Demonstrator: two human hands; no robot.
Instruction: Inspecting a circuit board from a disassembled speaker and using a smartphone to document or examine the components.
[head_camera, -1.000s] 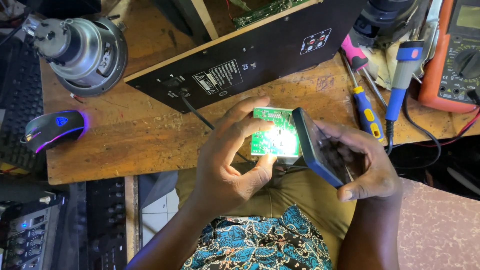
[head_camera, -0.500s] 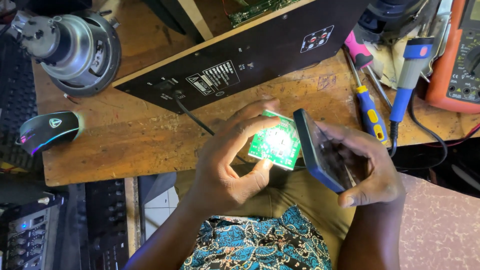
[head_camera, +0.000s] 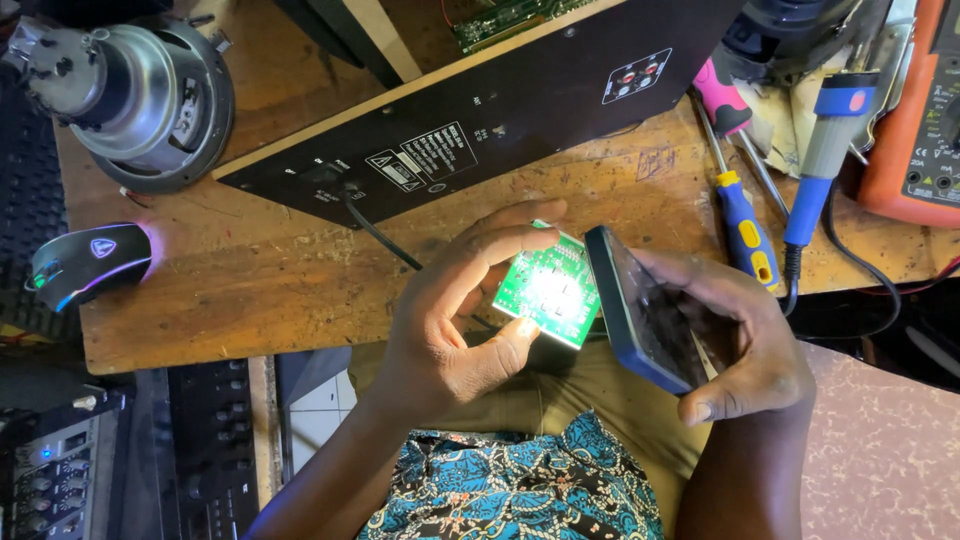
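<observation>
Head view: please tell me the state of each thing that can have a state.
Left hand: holds the green circuit board by its edges.
Right hand: holds the phone, tilted toward the board.
Circuit board: brightly lit.
Mouse: glowing, on the wooden table.
Screwdrivers: lying flat.

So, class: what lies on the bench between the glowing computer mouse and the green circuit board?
In the head view, mostly bare wood lies between the mouse and the circuit board, crossed by one black cable, then the left hand holding the board.
</observation>
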